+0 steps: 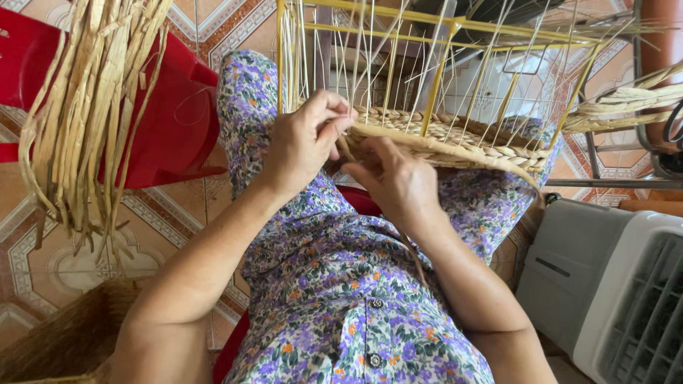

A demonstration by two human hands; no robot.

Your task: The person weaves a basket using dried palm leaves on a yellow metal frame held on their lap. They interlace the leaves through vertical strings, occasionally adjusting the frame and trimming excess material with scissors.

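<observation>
a half-woven basket (455,139) is seen in the upper middle of the frame, rested on the lap so that its woven band lies within easy reach. the band of plaited straw is built around a yellow wire frame (437,78), and thin upright stakes (370,57) are left standing between the wires, apparently as ribs for the strands to be passed around. at the band's near left corner a straw strand (346,146) is pinched between thumb and fingertips of the left hand (302,142), the fingers curled shut on it, seemingly to keep it taut. the right hand (395,181) is laid just beside it, below the rim, fingers bent against the weave; whether a strand is gripped there cannot be told, since the fingertips are hidden. a loose strand is seen trailing down past the right wrist.

below the hands, a flowered purple dress (341,284) fills the lower middle. in the upper left a bundle of dried straw (92,107) is hung over a red plastic chair (178,121), kept close, likely as a supply. a woven basket edge (64,341) is seen at the lower left on the patterned tile floor (43,249). at the lower right a grey and white appliance (612,284) is stood, and more straw (626,107) is laid across a metal frame at the upper right.
</observation>
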